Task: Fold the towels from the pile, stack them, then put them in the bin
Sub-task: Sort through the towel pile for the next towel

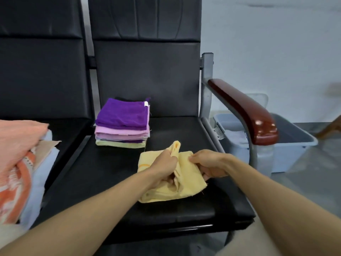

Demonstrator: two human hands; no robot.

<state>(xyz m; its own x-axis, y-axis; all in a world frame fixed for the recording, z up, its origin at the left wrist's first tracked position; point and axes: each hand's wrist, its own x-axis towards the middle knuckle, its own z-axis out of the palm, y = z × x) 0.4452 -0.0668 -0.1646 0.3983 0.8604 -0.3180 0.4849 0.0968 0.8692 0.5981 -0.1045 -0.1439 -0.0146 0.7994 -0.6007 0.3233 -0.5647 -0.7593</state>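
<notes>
Black seat padding (103,172) serves as the folding surface. Nearest, the yellow towel (186,185) lies half-bunched on it. To fold it well, the person should probably pull the edges taut, match the corners and flatten the crease against the seat before lifting. The left hand (164,167) is curled around a raised fold of the cloth; the right hand (206,163) pinches the neighbouring edge between thumb and fingers. Farther back sits the stack (122,124) of folded towels, the unfolded pile (18,154) lies on the left seat (60,133), and the bin (287,156) waits beyond the armrest (245,109).
</notes>
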